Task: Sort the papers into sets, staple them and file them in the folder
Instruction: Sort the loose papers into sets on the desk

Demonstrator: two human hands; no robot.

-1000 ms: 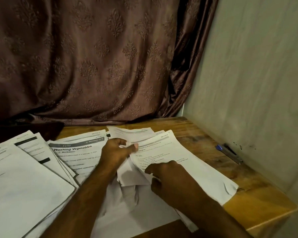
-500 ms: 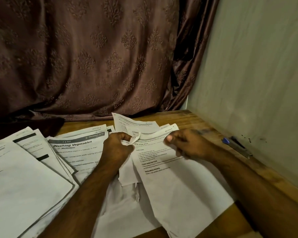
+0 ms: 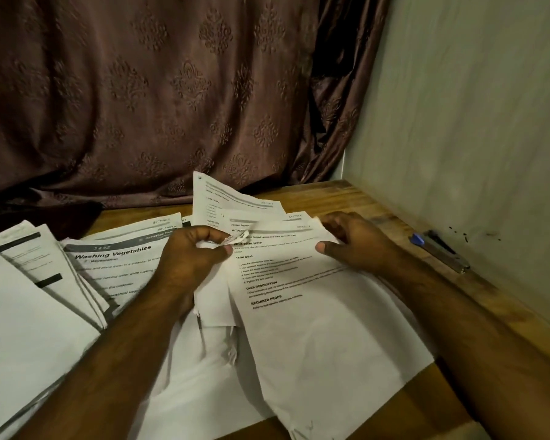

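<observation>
Since a second ago my right hand has moved from the near edge of the top sheet to its far right corner, which it now pinches, while my left hand still pinches the crumpled far left corner. That sheet lies on the wooden table among loose papers spread to the left. No folder shows; small print is unreadable, and a dark stapler lies far right by the wall.

The single head-worn camera looks forward and down from the person's own position, close over the near edge of the brown wooden table. It faces the far patterned brown curtain, with the plain pale wall running along the right. Its wide-angle lens bends straight edges.
</observation>
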